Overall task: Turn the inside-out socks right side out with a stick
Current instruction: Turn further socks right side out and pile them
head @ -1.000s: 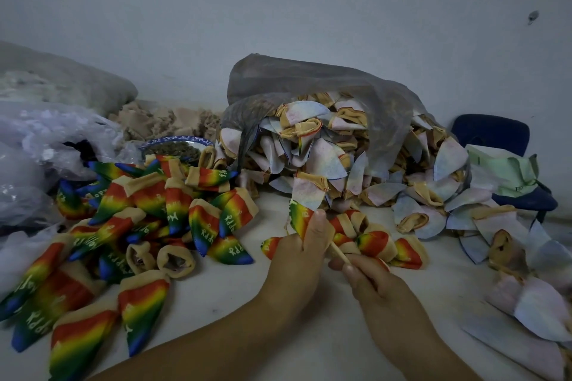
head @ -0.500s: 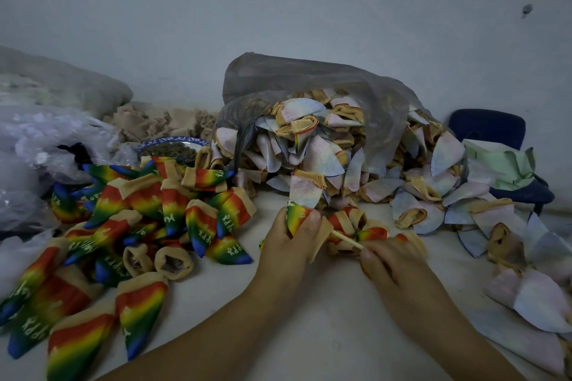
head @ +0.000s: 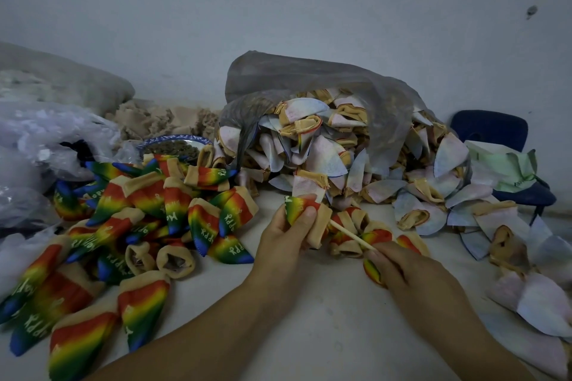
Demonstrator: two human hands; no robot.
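My left hand (head: 288, 230) grips a rainbow sock (head: 301, 210) with a tan cuff, its coloured side out, held above the table. A thin pale stick (head: 351, 235) runs from the sock's cuff down to my right hand (head: 408, 272), which pinches the stick's near end. Several rainbow socks (head: 368, 235) lie just behind the stick. A heap of pale inside-out socks (head: 325, 161) spills from a grey plastic bag (head: 309, 80) at the back.
A pile of rainbow socks (head: 139, 219) covers the table (head: 309, 334) on the left. More pale socks (head: 541, 297) lie at the right. A blue-rimmed bowl (head: 176, 145) and clear plastic bags (head: 46, 139) sit at the back left. A blue chair (head: 495, 130) stands at the right.
My right hand has drawn back to the right, pulling more of the stick out of the sock. My left hand keeps its grip on the rainbow sock.
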